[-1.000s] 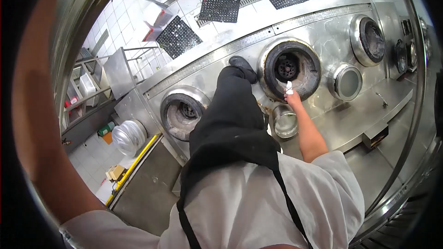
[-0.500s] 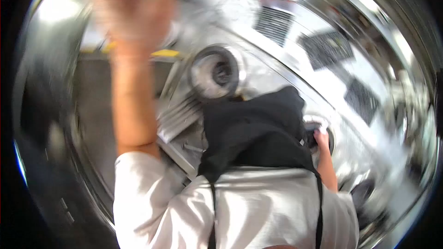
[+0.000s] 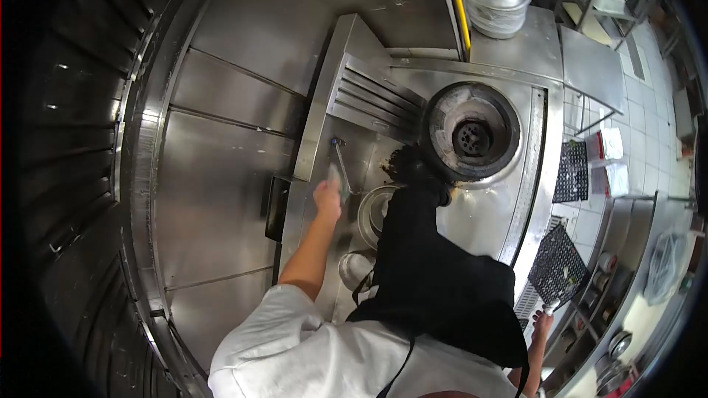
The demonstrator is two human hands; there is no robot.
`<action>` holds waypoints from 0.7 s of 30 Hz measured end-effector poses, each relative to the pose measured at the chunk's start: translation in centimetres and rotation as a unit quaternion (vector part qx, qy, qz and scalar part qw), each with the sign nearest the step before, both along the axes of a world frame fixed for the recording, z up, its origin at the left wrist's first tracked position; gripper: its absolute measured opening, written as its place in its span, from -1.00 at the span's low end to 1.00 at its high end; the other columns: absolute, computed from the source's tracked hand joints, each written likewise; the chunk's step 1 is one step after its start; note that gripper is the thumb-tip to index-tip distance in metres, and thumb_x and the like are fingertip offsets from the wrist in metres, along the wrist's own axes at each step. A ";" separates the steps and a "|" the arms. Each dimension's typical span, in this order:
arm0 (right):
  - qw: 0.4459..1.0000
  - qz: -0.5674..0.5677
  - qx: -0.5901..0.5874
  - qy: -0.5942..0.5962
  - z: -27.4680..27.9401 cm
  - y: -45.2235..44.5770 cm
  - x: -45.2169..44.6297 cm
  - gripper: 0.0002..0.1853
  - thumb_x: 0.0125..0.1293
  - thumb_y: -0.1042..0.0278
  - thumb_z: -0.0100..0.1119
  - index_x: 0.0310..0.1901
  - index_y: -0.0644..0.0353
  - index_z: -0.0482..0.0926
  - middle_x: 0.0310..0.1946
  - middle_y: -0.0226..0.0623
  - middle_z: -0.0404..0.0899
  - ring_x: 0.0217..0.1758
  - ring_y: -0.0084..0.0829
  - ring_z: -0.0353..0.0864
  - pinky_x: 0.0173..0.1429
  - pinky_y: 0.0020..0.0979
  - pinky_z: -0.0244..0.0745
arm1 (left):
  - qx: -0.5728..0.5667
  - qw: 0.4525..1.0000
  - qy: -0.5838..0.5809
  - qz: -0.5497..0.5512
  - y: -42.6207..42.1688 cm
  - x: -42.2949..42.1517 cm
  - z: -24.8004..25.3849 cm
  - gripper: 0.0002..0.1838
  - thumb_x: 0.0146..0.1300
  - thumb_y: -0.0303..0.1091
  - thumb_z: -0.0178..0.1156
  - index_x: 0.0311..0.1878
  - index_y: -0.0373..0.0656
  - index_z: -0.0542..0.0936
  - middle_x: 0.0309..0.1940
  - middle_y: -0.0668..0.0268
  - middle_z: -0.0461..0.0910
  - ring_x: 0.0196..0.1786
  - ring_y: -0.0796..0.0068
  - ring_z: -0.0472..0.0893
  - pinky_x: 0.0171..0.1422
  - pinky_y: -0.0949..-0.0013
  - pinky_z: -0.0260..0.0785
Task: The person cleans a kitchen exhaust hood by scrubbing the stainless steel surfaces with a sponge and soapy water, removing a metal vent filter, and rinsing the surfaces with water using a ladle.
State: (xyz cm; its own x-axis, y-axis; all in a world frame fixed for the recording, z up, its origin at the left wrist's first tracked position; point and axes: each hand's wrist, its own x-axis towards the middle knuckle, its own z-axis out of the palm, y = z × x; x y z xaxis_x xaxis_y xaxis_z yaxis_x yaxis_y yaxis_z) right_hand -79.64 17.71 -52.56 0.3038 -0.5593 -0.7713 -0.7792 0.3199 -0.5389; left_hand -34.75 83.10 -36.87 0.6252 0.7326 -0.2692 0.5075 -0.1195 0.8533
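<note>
My left hand [image 3: 327, 200] reaches toward the metal wall at the back of the stove, its fingers closed around a pale greenish thing, too blurred to name. Just beyond it, a thin swing spout [image 3: 341, 158] juts from the wall. A round metal pot [image 3: 364, 215] and a smaller metal container [image 3: 354, 270] sit below that hand, partly covered by my black clothing. Out past the stove's front edge, my right hand [image 3: 542, 323] is closed on a small whitish thing [image 3: 552, 308] that I cannot make out.
A large round burner [image 3: 436, 135] with a blackened rim is set into the steel stove top [image 3: 479, 217]. Slatted metal [image 3: 376, 96] stands beside it. Plastic-wrapped bowls [image 3: 495, 0] rest on a side counter. Black mats [image 3: 558, 265] lie on the tiled floor, near shelving [image 3: 627, 273].
The view has swung round and steadied. My left hand came down from a high, blurred position to the stove's back wall. My right hand is now away from the round opening it was at.
</note>
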 end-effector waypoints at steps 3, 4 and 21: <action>0.998 0.052 -0.038 -0.018 2.8 -2.0 8.7 -0.67 0.32 0.16 0.05 0.00 0.19 0.46 -0.34 -0.35 0.52 -0.38 -0.50 0.48 -0.35 -0.46 0.35 | -0.044 0.999 -0.006 0.029 2.2 -2.4 -3.4 -0.75 0.21 -0.39 0.24 -0.09 -0.31 0.57 -0.36 0.34 0.60 -0.36 0.53 0.51 -0.25 0.38 0.37; 0.994 0.079 -0.058 -0.050 2.4 -2.3 10.9 -0.68 0.31 0.11 0.10 -0.04 0.15 0.47 -0.36 -0.40 0.51 -0.40 -0.53 0.48 -0.38 -0.45 0.33 | -0.024 0.999 0.005 0.032 1.8 -2.2 -3.5 -0.76 0.21 -0.39 0.23 -0.10 -0.31 0.58 -0.37 0.35 0.60 -0.36 0.53 0.52 -0.26 0.38 0.37; 0.882 0.471 -0.002 -0.004 12.1 7.9 48.4 -0.66 0.40 0.25 -0.08 0.11 0.15 0.49 -0.24 -0.41 0.59 -0.22 -0.60 0.53 -0.17 -0.57 0.40 | 0.083 0.929 0.290 -0.213 0.4 6.1 -12.1 -0.75 0.22 -0.23 0.21 -0.14 -0.19 0.57 -0.27 -0.02 0.61 -0.13 -0.03 0.60 -0.03 0.06 0.41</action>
